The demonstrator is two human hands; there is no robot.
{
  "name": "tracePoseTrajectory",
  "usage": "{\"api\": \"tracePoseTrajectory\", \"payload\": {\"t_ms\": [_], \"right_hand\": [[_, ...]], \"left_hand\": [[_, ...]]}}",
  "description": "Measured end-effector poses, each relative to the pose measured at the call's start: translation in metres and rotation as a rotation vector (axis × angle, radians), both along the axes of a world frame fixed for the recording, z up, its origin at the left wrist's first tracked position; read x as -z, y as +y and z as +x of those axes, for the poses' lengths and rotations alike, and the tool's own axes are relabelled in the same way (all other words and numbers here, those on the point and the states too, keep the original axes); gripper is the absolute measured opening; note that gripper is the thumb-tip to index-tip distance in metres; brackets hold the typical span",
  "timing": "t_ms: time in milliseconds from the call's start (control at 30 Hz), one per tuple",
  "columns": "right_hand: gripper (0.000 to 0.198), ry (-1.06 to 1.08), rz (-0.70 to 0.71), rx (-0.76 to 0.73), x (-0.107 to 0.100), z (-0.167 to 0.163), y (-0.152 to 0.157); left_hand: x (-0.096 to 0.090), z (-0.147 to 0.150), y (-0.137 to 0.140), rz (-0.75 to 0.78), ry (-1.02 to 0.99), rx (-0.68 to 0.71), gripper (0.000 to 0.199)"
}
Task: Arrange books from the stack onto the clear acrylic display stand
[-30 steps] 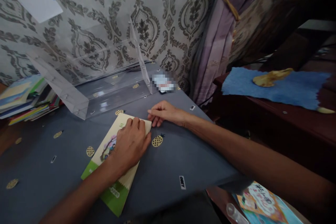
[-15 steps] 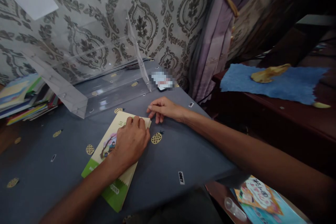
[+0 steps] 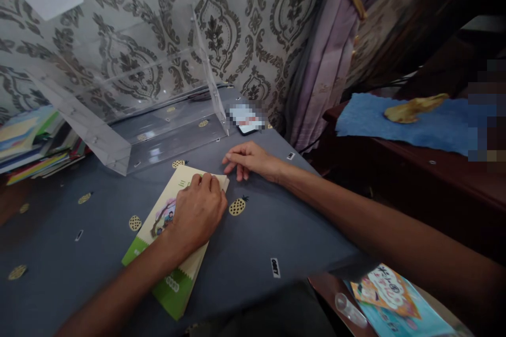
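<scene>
A book [image 3: 158, 209] with a cream and green cover lies flat at a slant on the table. Over its upper right part rests my left hand [image 3: 201, 210], fingers bent and closed toward the book's top edge; the fingertips are mostly hidden. The hand covers much of the cover picture. Just beyond the book's top right corner, my right hand [image 3: 249, 161] lies on the tablecloth, fingers loosely bent and apart, with nothing in them.
A clear acrylic stand [image 3: 118, 155] stands behind the book, with a phone [image 3: 248, 120] beside it. Stacked books [image 3: 37, 139] are at the left. On the right, a blue cloth [image 3: 366, 118] bears a yellowish object [image 3: 409, 110]. Below lie a plastic tube [image 3: 350, 309] and a colourful packet [image 3: 391, 295].
The view has shifted slightly. My left hand stays in place on the book, and my right hand keeps nearly the same pose beside it.
</scene>
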State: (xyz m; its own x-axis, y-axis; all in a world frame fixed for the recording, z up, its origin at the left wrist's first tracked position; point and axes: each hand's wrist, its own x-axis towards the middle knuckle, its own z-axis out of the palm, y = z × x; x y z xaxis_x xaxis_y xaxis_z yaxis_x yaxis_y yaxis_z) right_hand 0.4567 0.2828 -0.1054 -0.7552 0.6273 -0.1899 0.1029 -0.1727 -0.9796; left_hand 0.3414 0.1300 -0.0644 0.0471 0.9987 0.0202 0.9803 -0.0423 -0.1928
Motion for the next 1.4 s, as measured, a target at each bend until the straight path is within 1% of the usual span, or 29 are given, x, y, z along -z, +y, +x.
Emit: {"api": "tracePoseTrajectory", "payload": {"t_ms": [100, 200, 300, 467, 567, 700, 800, 867, 900, 967, 1067, 1133, 1200, 1233, 1267, 1333, 1400], "right_hand": [[0.018, 0.024, 0.037, 0.054, -0.003, 0.000, 0.000], [0.020, 0.072, 0.092, 0.073, -0.006, 0.001, -0.001], [0.020, 0.081, 0.138, 0.060, -0.007, 0.002, -0.001], [0.020, 0.035, 0.195, 0.025, -0.006, 0.001, -0.003], [0.020, 0.006, 0.245, -0.033, -0.004, 0.000, -0.003], [0.022, -0.051, 0.362, -0.133, -0.001, 0.002, -0.002], [0.026, -0.076, 0.488, -0.155, -0.002, 0.005, -0.004], [0.028, -0.073, 0.597, -0.165, -0.005, 0.006, -0.007], [0.030, -0.065, 0.645, -0.171, -0.006, 0.007, -0.008], [0.032, -0.042, 0.711, -0.178, -0.007, 0.007, -0.011], [0.032, -0.039, 0.742, -0.153, -0.007, 0.007, -0.013], [0.032, -0.045, 0.716, -0.132, -0.005, 0.006, -0.012], [0.032, -0.036, 0.666, -0.124, -0.003, 0.005, -0.012], [0.032, -0.028, 0.644, -0.121, -0.001, 0.005, -0.012], [0.032, -0.020, 0.625, -0.114, 0.000, 0.004, -0.012], [0.032, -0.010, 0.599, -0.093, 0.001, 0.003, -0.013], [0.033, -0.013, 0.597, -0.075, 0.002, 0.002, -0.014]], "left_hand": [[0.001, -0.001, -0.001, -0.005, 0.008, 0.006, 0.027], [0.001, 0.000, 0.000, -0.006, 0.012, -0.002, 0.027], [0.002, 0.001, 0.000, -0.009, 0.022, -0.005, 0.028], [0.001, 0.001, -0.001, -0.013, 0.024, 0.003, 0.028], [0.001, 0.001, -0.002, -0.010, 0.027, 0.010, 0.029], [0.003, 0.002, -0.003, -0.004, 0.028, 0.018, 0.028], [0.004, 0.000, -0.003, 0.000, 0.021, 0.019, 0.029], [0.003, -0.006, -0.006, -0.004, 0.009, 0.051, 0.032], [0.002, -0.011, -0.009, -0.014, -0.006, 0.090, 0.035], [-0.001, -0.025, -0.018, -0.046, -0.063, 0.196, 0.046], [-0.007, -0.052, -0.043, -0.149, -0.196, 0.327, 0.075], [-0.010, -0.070, -0.064, -0.257, -0.263, 0.362, 0.095], [-0.012, -0.083, -0.087, -0.323, -0.296, 0.363, 0.109], [-0.011, -0.088, -0.097, -0.336, -0.304, 0.362, 0.112], [-0.011, -0.091, -0.106, -0.331, -0.303, 0.343, 0.111], [-0.009, -0.093, -0.120, -0.300, -0.291, 0.306, 0.104], [-0.006, -0.091, -0.127, -0.270, -0.275, 0.287, 0.098]]}}
